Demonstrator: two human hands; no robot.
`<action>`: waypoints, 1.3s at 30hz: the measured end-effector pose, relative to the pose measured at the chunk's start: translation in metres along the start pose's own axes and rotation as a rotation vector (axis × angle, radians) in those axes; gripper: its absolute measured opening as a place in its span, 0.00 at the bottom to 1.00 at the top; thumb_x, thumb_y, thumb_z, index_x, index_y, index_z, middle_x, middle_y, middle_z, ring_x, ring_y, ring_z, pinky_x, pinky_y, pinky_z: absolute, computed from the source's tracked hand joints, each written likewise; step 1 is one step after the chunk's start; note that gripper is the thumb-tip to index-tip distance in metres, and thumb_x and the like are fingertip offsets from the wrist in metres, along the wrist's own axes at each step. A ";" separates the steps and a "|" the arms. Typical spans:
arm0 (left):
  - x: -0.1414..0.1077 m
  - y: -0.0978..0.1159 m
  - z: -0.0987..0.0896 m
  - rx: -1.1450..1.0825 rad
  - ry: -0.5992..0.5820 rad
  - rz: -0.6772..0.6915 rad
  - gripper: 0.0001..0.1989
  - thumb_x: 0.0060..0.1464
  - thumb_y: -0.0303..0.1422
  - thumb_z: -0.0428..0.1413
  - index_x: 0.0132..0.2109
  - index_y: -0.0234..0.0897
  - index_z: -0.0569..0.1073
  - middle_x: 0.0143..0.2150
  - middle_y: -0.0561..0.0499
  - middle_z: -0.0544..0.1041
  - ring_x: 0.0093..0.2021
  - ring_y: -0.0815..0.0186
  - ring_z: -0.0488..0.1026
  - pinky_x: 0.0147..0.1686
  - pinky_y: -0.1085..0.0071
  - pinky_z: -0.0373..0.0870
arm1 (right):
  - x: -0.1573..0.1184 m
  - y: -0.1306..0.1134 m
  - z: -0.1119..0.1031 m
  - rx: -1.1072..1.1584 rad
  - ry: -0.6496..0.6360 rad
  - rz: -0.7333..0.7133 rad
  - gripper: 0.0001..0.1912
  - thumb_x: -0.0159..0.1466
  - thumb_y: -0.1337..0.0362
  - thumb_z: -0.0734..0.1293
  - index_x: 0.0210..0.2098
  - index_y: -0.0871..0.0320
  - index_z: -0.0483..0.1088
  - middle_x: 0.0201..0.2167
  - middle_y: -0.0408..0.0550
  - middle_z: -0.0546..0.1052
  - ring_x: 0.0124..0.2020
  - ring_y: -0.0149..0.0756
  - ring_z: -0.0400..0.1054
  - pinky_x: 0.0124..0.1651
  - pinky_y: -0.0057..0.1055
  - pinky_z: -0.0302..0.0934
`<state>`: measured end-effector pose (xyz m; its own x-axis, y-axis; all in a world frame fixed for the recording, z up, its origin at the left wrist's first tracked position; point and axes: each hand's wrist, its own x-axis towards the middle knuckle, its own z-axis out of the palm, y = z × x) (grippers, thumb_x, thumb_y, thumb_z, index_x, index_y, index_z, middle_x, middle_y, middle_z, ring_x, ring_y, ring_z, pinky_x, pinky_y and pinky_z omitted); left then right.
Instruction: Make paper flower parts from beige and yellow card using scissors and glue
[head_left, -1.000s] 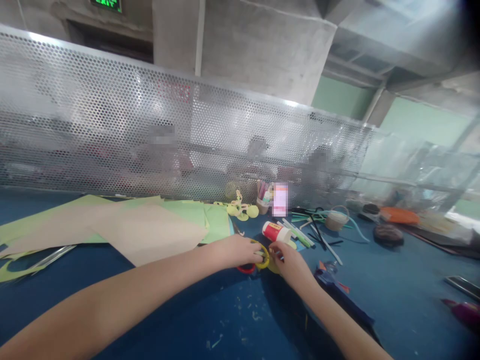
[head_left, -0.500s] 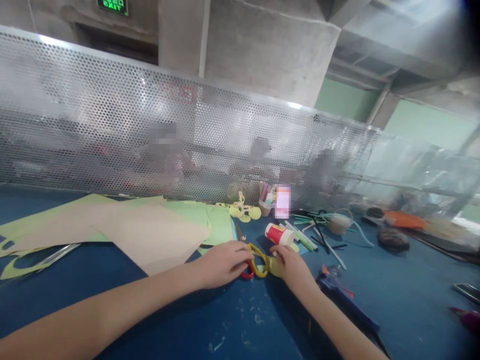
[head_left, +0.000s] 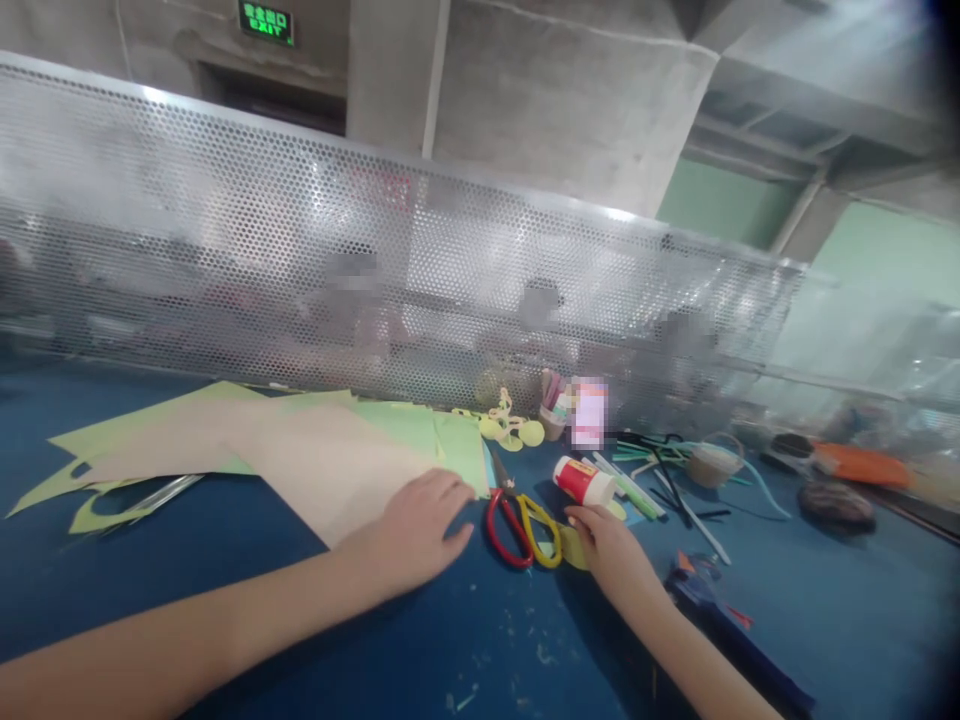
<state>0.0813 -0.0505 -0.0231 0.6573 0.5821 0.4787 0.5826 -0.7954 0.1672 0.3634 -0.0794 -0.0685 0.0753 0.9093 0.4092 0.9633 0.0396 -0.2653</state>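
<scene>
My left hand (head_left: pixel 429 530) rests over the edge of a large pale pink sheet (head_left: pixel 330 460), thumb apart from the fingers, holding nothing. Just right of it lie scissors (head_left: pixel 523 530) with one red and one yellow handle, blades pointing away. My right hand (head_left: pixel 616 550) has its fingers bent together beside the scissors; whatever is between the fingertips is hidden. A yellow-green paper piece (head_left: pixel 574 548) shows under and left of those fingers. Right behind them a white bottle with a red label (head_left: pixel 585 482) lies on its side.
Green sheets (head_left: pixel 457 450) and cut scraps (head_left: pixel 112 510) spread left. Yellow paper shapes (head_left: pixel 511 430), a cup of sticks (head_left: pixel 553 408) and a phone (head_left: pixel 589 412) stand at the back. Pens (head_left: pixel 637 490), a small basket (head_left: pixel 714 463) and a dark blue pouch (head_left: pixel 739 630) lie right. A perforated metal screen (head_left: pixel 465 270) closes off the back.
My left hand has come off the scissors and moved left onto the pink sheet's edge. My right hand stays by the yellow-green piece. The view has shifted slightly left.
</scene>
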 end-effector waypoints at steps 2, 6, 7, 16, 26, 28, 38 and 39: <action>-0.003 -0.018 -0.008 0.130 -0.024 -0.127 0.17 0.52 0.37 0.51 0.48 0.36 0.65 0.45 0.43 0.68 0.47 0.54 0.63 0.44 0.59 0.63 | 0.000 0.000 0.001 -0.003 -0.001 -0.008 0.17 0.60 0.71 0.54 0.41 0.65 0.72 0.41 0.58 0.75 0.43 0.44 0.68 0.49 0.38 0.60; -0.012 -0.050 -0.017 0.330 -0.161 -0.319 0.23 0.50 0.45 0.49 0.48 0.32 0.66 0.41 0.38 0.69 0.44 0.49 0.65 0.40 0.57 0.64 | -0.001 -0.004 0.000 -0.003 -0.004 -0.017 0.18 0.60 0.70 0.54 0.42 0.66 0.71 0.43 0.59 0.74 0.45 0.46 0.68 0.50 0.41 0.60; -0.014 -0.055 -0.017 0.340 -0.185 -0.333 0.24 0.51 0.46 0.48 0.48 0.31 0.66 0.40 0.38 0.69 0.43 0.50 0.66 0.40 0.57 0.63 | -0.002 -0.006 -0.001 -0.007 0.004 -0.026 0.17 0.60 0.70 0.55 0.42 0.65 0.71 0.42 0.59 0.74 0.45 0.46 0.68 0.50 0.41 0.59; -0.007 -0.038 -0.030 0.367 -0.215 -0.278 0.14 0.55 0.27 0.42 0.32 0.33 0.71 0.30 0.43 0.72 0.32 0.59 0.70 0.30 0.66 0.65 | -0.008 -0.030 -0.018 0.048 0.099 -0.087 0.13 0.59 0.64 0.58 0.40 0.59 0.69 0.40 0.54 0.73 0.43 0.44 0.66 0.47 0.41 0.60; -0.046 0.054 -0.007 0.306 -0.230 0.279 0.17 0.55 0.26 0.41 0.49 0.36 0.67 0.34 0.42 0.74 0.29 0.57 0.71 0.22 0.63 0.63 | -0.034 -0.098 -0.031 0.700 -0.272 -0.150 0.25 0.56 0.68 0.60 0.53 0.53 0.52 0.31 0.41 0.73 0.29 0.32 0.68 0.35 0.29 0.64; -0.050 0.057 -0.004 0.234 -0.271 0.285 0.15 0.56 0.31 0.43 0.48 0.38 0.68 0.32 0.44 0.75 0.27 0.59 0.70 0.21 0.64 0.62 | -0.035 -0.097 -0.028 0.705 -0.268 -0.149 0.20 0.52 0.70 0.60 0.44 0.53 0.56 0.26 0.38 0.70 0.27 0.32 0.67 0.31 0.26 0.62; -0.004 -0.038 -0.021 -0.151 0.300 -0.346 0.20 0.56 0.41 0.45 0.51 0.36 0.64 0.52 0.44 0.69 0.54 0.58 0.62 0.54 0.63 0.56 | -0.032 -0.084 -0.026 0.608 -0.135 -0.033 0.06 0.48 0.70 0.59 0.27 0.55 0.58 0.19 0.36 0.64 0.20 0.27 0.58 0.23 0.22 0.50; -0.001 -0.054 -0.021 -0.167 0.320 -0.439 0.23 0.55 0.42 0.46 0.54 0.35 0.62 0.55 0.42 0.65 0.57 0.56 0.58 0.56 0.62 0.53 | -0.033 -0.084 -0.026 0.635 -0.134 -0.032 0.06 0.48 0.70 0.59 0.27 0.55 0.58 0.19 0.36 0.64 0.20 0.27 0.58 0.23 0.22 0.49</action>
<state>0.0393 -0.0120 -0.0150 0.1777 0.8045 0.5668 0.6677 -0.5217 0.5311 0.2870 -0.1235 -0.0368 -0.0236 0.9458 0.3239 0.6221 0.2675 -0.7358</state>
